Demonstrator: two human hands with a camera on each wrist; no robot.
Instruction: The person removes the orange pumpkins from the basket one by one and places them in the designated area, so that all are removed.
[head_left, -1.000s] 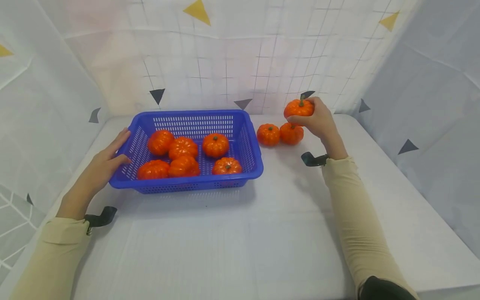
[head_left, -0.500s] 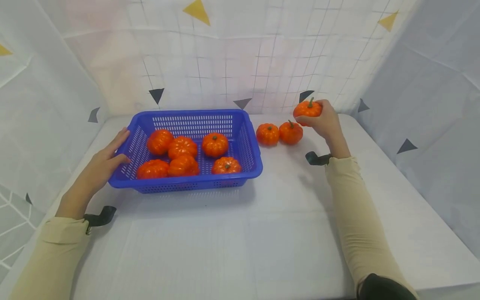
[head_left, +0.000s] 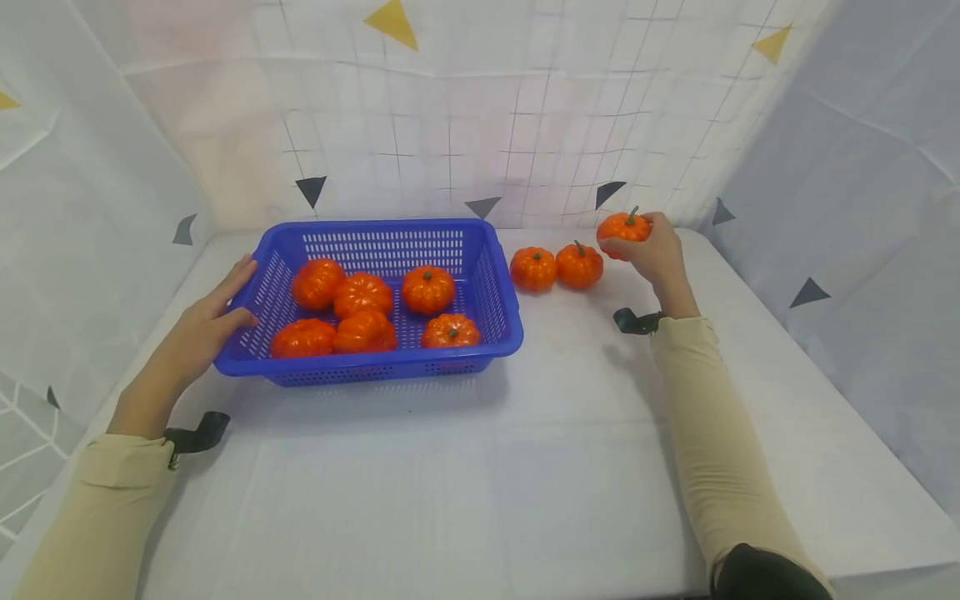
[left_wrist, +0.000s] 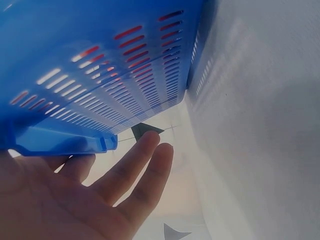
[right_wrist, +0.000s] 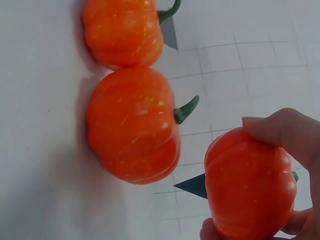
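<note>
My right hand (head_left: pixel 660 254) holds a small orange pumpkin (head_left: pixel 621 229) with a green stem, thumb on one side and fingers on the other. The held pumpkin (right_wrist: pixel 250 187) also shows in the right wrist view. To its left on the table two similar pumpkins stand side by side, the nearer one (head_left: pixel 579 267) and the farther one (head_left: pixel 533 269). My left hand (head_left: pixel 197 337) grips the left rim of a blue plastic basket (head_left: pixel 390 360), thumb over the edge. In the left wrist view two fingers (left_wrist: pixel 145 182) extend free below the rim.
Several orange pumpkins, one of them a pumpkin (head_left: pixel 428 289) with its stem up, lie inside the basket. A white cloth covers the table (head_left: pixel 420 492). Behind it hangs a white backdrop (head_left: pixel 480 108) with grid lines and triangles; grey side sheets (head_left: pixel 862 183) flank the table.
My right hand has carried its pumpkin to the right and slightly lower, away from above the two pumpkins on the table. The left hand and basket stay put.
</note>
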